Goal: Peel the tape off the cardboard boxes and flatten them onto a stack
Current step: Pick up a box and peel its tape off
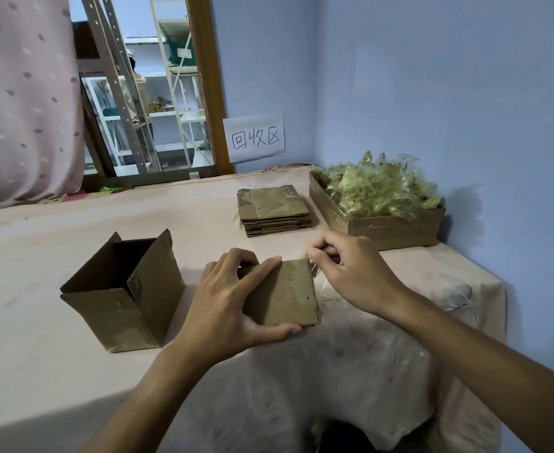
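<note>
Currently a person works at a cloth-covered desk (pixel 73 230), both hands on a small closed cardboard box (pixel 283 292) near the centre. Left hand (pixel 226 308) clamps the box from nine o'clock, fingers over its far edge and thumb along its near edge. Right hand (pixel 350 273) sits at the box's three o'clock side, its grip narrow, thumb and forefinger pinched on a strip of clear tape (pixel 318 277) that lifts away from the right edge.

Farther left, at nine o'clock, stands an open box (pixel 122 302), flaps up. Toward twelve o'clock lies the stack of flattened boxes (pixel 274 210); right of it, at one o'clock, is a tray heaped with crumpled tape (pixel 380 191).

To do this step well, I judge: keep the left hand pressing firmly, pull the tape low and slowly along the seam so it comes off whole without tearing cardboard.
</note>
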